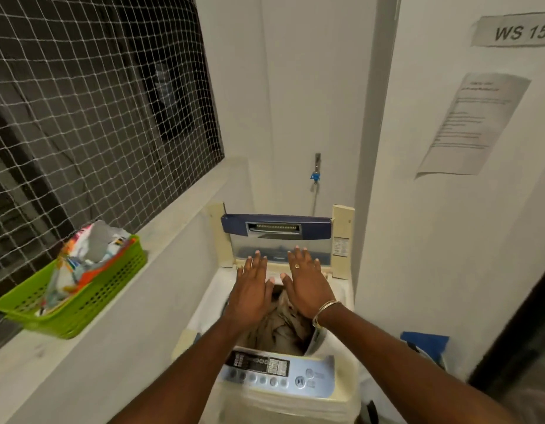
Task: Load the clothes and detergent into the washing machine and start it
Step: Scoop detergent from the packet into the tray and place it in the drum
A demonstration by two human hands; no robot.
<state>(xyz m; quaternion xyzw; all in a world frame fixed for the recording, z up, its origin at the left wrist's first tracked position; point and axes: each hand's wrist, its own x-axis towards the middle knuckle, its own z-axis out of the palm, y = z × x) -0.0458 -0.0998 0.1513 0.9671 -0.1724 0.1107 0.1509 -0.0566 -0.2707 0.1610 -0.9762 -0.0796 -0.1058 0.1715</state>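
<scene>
A top-loading washing machine point(335, 304) stands in front of me with its lid point(277, 237) folded up against the back wall. Beige and brown clothes point(280, 328) lie inside the drum. My left hand point(252, 289) and my right hand point(307, 286) hover flat over the drum opening, palms down, fingers spread, fingertips close to the raised lid. Neither hand holds anything. The control panel point(280, 373) with its buttons faces me at the near edge, partly under my forearms.
A green plastic basket point(90, 298) with colourful packets sits on the ledge at the left, under a netted window point(90, 111). A tap with a blue hose fitting point(316, 175) is on the wall behind. A blue object point(424, 344) lies to the right.
</scene>
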